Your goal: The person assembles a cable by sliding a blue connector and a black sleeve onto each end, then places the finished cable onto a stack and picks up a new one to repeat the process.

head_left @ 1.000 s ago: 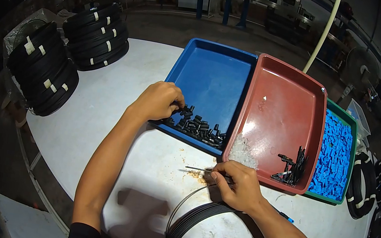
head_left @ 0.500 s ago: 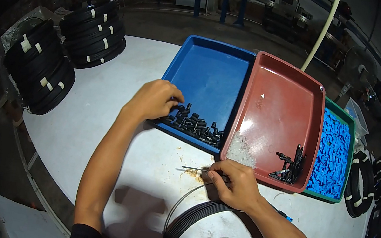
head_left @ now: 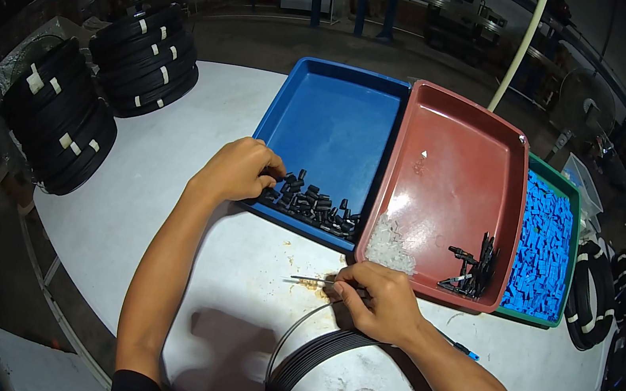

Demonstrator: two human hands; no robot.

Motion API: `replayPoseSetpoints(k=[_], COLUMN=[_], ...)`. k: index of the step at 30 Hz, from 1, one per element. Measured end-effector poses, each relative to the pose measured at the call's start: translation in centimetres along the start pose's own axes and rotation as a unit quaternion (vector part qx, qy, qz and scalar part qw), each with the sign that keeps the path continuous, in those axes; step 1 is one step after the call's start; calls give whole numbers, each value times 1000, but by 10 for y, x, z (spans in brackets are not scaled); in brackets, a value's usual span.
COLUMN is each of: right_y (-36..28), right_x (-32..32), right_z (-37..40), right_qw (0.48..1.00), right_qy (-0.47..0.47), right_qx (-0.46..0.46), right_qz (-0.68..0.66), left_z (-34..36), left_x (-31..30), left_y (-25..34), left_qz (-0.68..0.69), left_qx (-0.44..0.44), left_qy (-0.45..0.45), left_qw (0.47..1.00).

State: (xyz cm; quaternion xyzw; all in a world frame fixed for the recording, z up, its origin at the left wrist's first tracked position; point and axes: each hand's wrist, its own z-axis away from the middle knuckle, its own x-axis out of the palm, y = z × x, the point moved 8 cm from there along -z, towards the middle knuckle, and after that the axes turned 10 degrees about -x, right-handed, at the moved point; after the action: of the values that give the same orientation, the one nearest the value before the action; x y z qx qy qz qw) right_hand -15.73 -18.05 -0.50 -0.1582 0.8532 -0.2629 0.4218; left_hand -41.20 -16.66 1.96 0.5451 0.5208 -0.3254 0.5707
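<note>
My left hand [head_left: 235, 170] reaches into the near left corner of the blue tray [head_left: 336, 119], fingers curled among several small black plastic pieces [head_left: 315, 205]; whether it holds one is hidden. My right hand [head_left: 378, 301] rests on the white table [head_left: 176, 144] and pinches the thin end of a black cable [head_left: 309, 280], which points left. That cable runs down into a black coil [head_left: 313, 364] at the table's near edge.
A red tray [head_left: 462, 160] holds clear bits [head_left: 387, 247] and black fittings [head_left: 474, 273]. A green tray [head_left: 542, 244] is full of blue pieces. Taped black coils [head_left: 87, 96] are stacked at the far left, more coils [head_left: 591, 295] at the right.
My left hand has drawn slightly back towards the tray's near edge, still among the black pieces. My right hand keeps the cable end in place.
</note>
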Motion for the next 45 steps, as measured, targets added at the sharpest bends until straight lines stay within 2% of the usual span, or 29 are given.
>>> replayPoseSetpoints(k=[4, 6, 10, 16, 18, 19, 21, 22, 23, 26, 28, 31, 35, 37, 38, 42, 43, 45], right_y=[1, 1, 1, -10, -16, -16, -13, -14, -15, -13, -8, -8, -15, -9, -10, -15, -12, -4], right_x=[1, 2, 3, 6, 11, 11, 16, 14, 12, 10, 8, -10, -43, -66, -82, -135, -144, -158], right_z=[0, 0, 1, 2, 3, 4, 8, 9, 9, 14, 21, 41, 67, 78, 84, 112, 121, 141], right_qw=[1000, 1000, 1000, 998, 995, 995, 991, 992, 992, 992, 991, 991, 986, 980, 978, 971, 966, 950], right_qy=[-4, -8, -9, -39, -74, -70, -87, -80, -79, -82, -102, -64, -25, 14, 65, 183, 191, 240], right_qx=[5, 2, -6, -27, -42, -45, -67, -68, -64, -42, -17, -21, -33, 39, 64, 116, 160, 193], right_qz=[-10, -7, -3, 29, 57, 57, 71, 75, 75, 85, 86, 118, 160, 197, 190, 97, 76, 56], left_z=[3, 2, 0, 6, 10, 14, 20, 18, 17, 29, 32, 42, 55, 63, 65, 74, 75, 77], left_x=[6, 9, 14, 5, -9, -12, -17, -15, -9, -7, 3, 7, 18, 25, 32, 52, 56, 66], left_y=[5, 9, 12, 11, 12, 14, 12, 7, 9, 22, 34, 72, 120, 144, 152, 196, 205, 222], left_qz=[-26, -49, -54, 34, 139, 134, 284, 350, 347, 563, 619, 657, 649, 673, 684, 656, 658, 668], left_qx=[-14, 31, 5, 9, 51, 53, -10, -9, 0, -2, -6, 31, 59, 65, 58, 63, 68, 77], left_qy=[-32, 0, -22, 25, 112, 114, 92, 102, 102, 113, 85, 83, 71, 66, 66, 8, 2, -13], left_qw=[999, 998, 998, 999, 983, 983, 954, 931, 932, 819, 780, 748, 755, 734, 724, 752, 750, 740])
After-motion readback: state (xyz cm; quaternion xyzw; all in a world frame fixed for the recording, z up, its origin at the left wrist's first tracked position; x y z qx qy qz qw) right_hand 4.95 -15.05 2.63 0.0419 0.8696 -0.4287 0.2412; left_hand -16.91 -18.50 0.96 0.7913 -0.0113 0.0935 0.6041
